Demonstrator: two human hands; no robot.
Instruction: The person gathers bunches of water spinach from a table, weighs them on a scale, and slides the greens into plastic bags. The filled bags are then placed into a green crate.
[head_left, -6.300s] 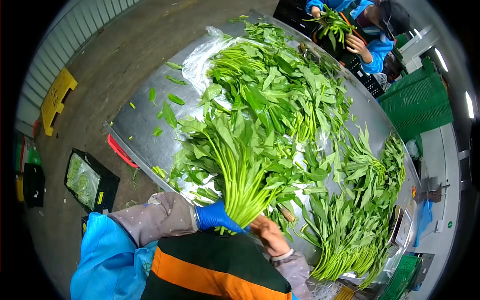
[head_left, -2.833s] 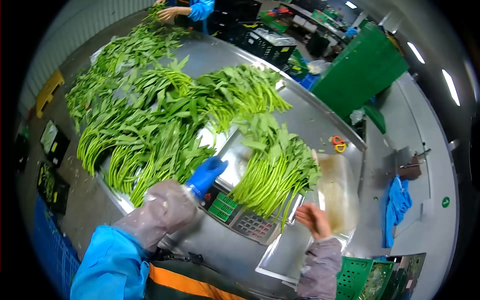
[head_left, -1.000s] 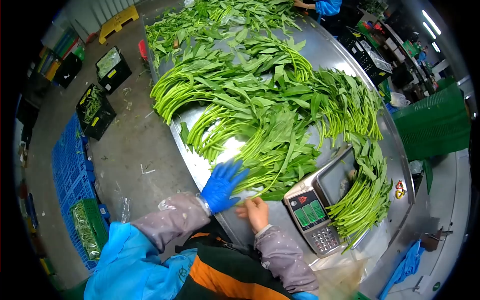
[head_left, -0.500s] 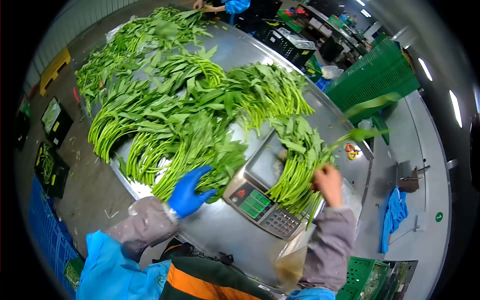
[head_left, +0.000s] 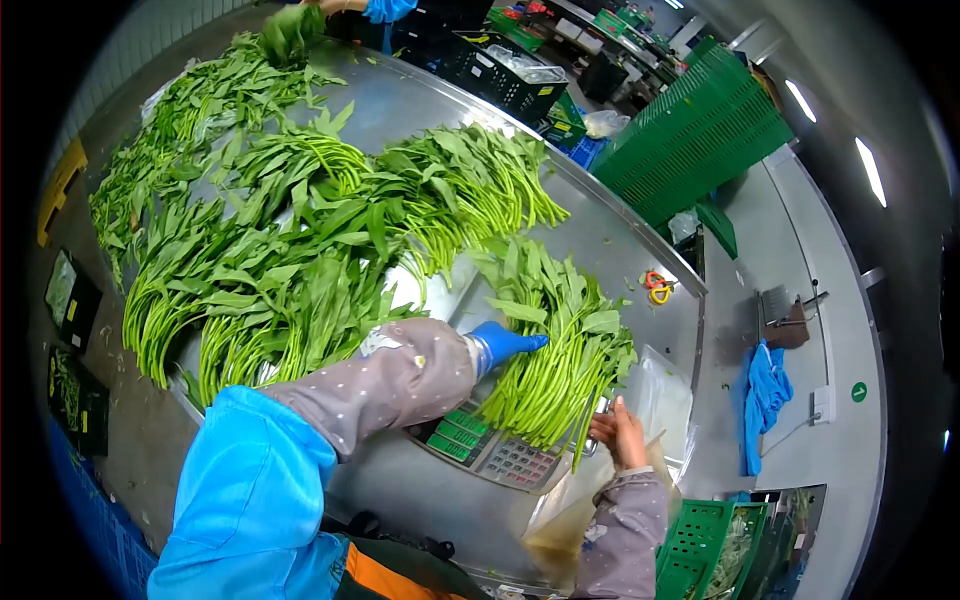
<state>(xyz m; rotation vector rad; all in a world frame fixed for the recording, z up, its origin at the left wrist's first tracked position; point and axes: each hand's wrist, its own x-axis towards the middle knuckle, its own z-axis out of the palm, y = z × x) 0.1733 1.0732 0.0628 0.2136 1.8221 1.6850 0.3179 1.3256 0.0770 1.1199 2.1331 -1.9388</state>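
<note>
A bunch of water spinach (head_left: 550, 365) lies across the digital scale (head_left: 515, 462), its leaves toward the far side and its cut stems toward me. My left hand (head_left: 505, 347), in a blue glove, grips the bunch from the left, the thumb laid over the stems; its other fingers are largely hidden. At the bunch's lower right is my bare right hand (head_left: 622, 436), with bent, parted fingers right beside the stem ends and scale edge. More water spinach (head_left: 290, 300) lies in heaps on the metal table (head_left: 385, 515) to the left.
Orange-handled scissors (head_left: 658, 288) lie near the table's right edge. Clear plastic bags (head_left: 660, 400) are by my right hand. A green crate (head_left: 700, 540) stands at lower right, stacked green crates (head_left: 700, 140) at upper right. Another person's hand (head_left: 340, 6) holds greens at the far end.
My left hand has moved right from the table heap onto the bunch on the scale. My right hand has dropped lower along the stems, and a loose stalk near it is gone from view.
</note>
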